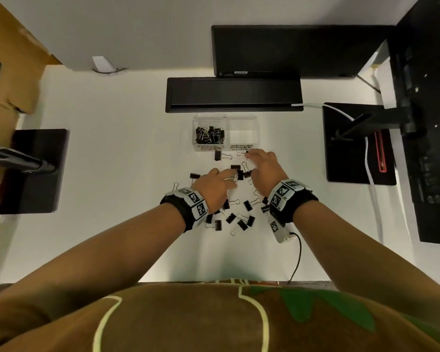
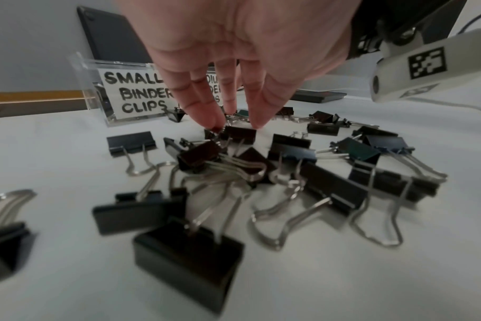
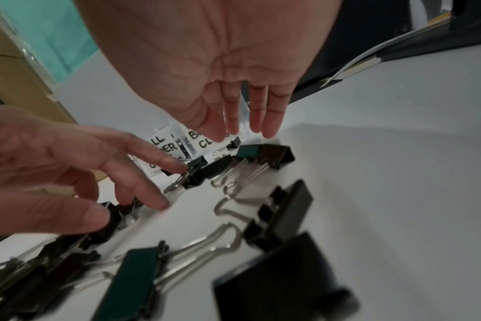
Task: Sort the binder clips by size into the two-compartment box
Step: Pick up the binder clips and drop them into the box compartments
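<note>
A clear two-compartment box (image 1: 225, 118) stands on the white table. Its left half, labelled small binder clips (image 2: 140, 95), holds several black clips; the right half, labelled medium, looks empty. Several black binder clips (image 1: 239, 219) lie scattered in front of it. My left hand (image 1: 224, 180) reaches forward with straight fingers, and its fingertips (image 2: 214, 126) touch a small black clip (image 2: 240, 133). My right hand (image 1: 254, 157) hovers near the box front with straight fingers (image 3: 269, 121), just over a small clip (image 3: 234, 143) and beside two larger clips (image 3: 275, 155). Neither hand holds anything.
A black bar (image 1: 234, 95) and a monitor (image 1: 290, 50) lie behind the box. Black stand bases sit at the left (image 1: 36, 171) and right (image 1: 358, 143). A cardboard box (image 1: 10, 72) is at the far left. A black cable (image 1: 296, 260) trails from my right wrist.
</note>
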A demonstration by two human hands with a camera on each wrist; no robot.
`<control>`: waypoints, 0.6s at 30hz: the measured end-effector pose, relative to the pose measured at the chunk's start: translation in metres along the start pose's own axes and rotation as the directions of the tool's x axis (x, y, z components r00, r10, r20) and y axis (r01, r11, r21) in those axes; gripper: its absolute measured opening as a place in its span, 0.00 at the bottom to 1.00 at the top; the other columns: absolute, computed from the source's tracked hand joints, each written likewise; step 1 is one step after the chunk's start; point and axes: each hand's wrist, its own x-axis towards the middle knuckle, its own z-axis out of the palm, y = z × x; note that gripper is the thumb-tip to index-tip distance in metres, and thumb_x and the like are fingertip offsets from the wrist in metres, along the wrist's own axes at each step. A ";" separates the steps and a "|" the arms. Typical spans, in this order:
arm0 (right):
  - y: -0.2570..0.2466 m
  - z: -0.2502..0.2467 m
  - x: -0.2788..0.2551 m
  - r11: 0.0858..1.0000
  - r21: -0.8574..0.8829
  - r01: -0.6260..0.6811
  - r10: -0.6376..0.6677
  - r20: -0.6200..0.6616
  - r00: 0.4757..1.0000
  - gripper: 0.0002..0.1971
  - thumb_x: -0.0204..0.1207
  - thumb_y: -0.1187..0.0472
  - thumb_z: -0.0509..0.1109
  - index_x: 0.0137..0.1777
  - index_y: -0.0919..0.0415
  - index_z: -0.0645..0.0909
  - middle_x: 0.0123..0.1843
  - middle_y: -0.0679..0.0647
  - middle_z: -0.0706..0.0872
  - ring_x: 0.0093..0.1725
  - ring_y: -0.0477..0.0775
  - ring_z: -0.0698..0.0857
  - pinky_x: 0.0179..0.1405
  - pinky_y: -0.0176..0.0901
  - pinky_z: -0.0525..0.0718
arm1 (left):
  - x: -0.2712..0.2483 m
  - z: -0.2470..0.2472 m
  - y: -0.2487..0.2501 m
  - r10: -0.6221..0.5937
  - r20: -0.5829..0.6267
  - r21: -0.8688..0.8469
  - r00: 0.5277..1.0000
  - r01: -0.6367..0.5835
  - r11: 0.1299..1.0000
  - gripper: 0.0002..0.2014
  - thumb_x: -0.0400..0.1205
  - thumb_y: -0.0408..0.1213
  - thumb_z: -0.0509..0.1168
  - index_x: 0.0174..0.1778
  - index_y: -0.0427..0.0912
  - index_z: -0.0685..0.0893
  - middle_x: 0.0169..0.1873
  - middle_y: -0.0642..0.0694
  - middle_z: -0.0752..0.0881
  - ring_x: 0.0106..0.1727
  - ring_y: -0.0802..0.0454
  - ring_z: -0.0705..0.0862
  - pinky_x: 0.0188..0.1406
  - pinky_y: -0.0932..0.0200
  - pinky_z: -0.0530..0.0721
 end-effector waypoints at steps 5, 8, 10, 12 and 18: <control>0.002 0.005 0.001 0.999 -0.045 0.002 -0.002 -0.005 1.000 0.27 0.75 0.76 0.58 0.75 0.63 0.70 0.76 0.54 0.70 0.72 0.59 0.67 0.73 0.47 0.70 | -0.004 0.001 -0.005 -0.066 -0.062 -0.058 0.996 0.063 0.996 0.23 0.82 0.30 0.58 0.75 0.45 0.70 0.82 0.47 0.59 0.73 0.42 0.67 0.69 0.47 0.74; 0.006 0.001 -0.004 0.991 0.121 -0.062 0.072 -0.080 0.994 0.25 0.77 0.75 0.56 0.73 0.62 0.72 0.72 0.56 0.74 0.72 0.58 0.70 0.73 0.42 0.67 | -0.008 0.002 -0.011 -0.131 -0.093 -0.087 0.987 0.123 0.989 0.23 0.81 0.32 0.59 0.74 0.44 0.71 0.80 0.44 0.61 0.76 0.43 0.64 0.72 0.47 0.71; 0.010 -0.002 -0.004 0.976 0.197 -0.088 0.122 -0.164 0.979 0.21 0.79 0.71 0.58 0.71 0.61 0.74 0.69 0.57 0.77 0.69 0.57 0.74 0.73 0.45 0.70 | -0.010 0.004 -0.013 -0.165 -0.123 -0.137 0.979 0.148 0.980 0.22 0.80 0.32 0.60 0.73 0.43 0.73 0.78 0.43 0.64 0.76 0.43 0.64 0.71 0.47 0.72; 0.012 -0.004 0.000 0.976 0.191 -0.102 0.139 -0.193 0.971 0.18 0.80 0.68 0.61 0.70 0.62 0.75 0.66 0.59 0.78 0.66 0.57 0.77 0.69 0.43 0.73 | -0.011 0.005 -0.013 -0.191 -0.159 -0.180 0.969 0.162 0.970 0.21 0.80 0.32 0.61 0.71 0.42 0.74 0.76 0.43 0.66 0.73 0.44 0.66 0.67 0.49 0.74; 0.008 0.002 0.012 0.984 0.101 -0.145 0.159 -0.140 0.977 0.16 0.78 0.62 0.67 0.66 0.65 0.79 0.64 0.62 0.77 0.64 0.59 0.77 0.64 0.40 0.73 | -0.013 0.007 -0.013 -0.220 -0.140 -0.225 0.965 0.186 0.957 0.21 0.81 0.31 0.59 0.71 0.41 0.74 0.74 0.43 0.68 0.73 0.45 0.67 0.68 0.51 0.73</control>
